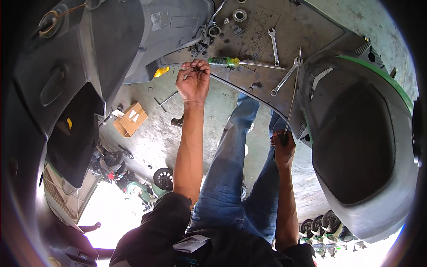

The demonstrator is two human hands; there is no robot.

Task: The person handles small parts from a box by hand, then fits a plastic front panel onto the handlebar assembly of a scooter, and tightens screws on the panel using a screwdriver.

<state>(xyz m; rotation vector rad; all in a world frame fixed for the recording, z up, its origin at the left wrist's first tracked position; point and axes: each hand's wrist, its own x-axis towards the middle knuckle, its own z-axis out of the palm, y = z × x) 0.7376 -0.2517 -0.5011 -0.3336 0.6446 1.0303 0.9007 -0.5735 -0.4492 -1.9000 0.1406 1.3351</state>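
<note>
My left hand (192,86) is raised at the left edge of the scooter's grey footboard (222,40), palm showing and fingers curled in. Something small and dark may be between the fingertips, but I cannot make it out. Just right of those fingers lies a screwdriver (224,62) with a green and yellow handle, its shaft pointing right. My right hand (284,150), lower beside the seat, is closed round the dark handle of a long screwdriver (292,95). Its thin shaft slants up across the footboard's right side, passing over the end of a wrench (284,79).
Another wrench (273,46), a metal ring nut (239,15) and small dark parts lie on the footboard. The scooter seat (356,133) bounds the right, the front panel (115,35) the left. On the floor are a cardboard box (130,120) and a T-handle tool (165,102).
</note>
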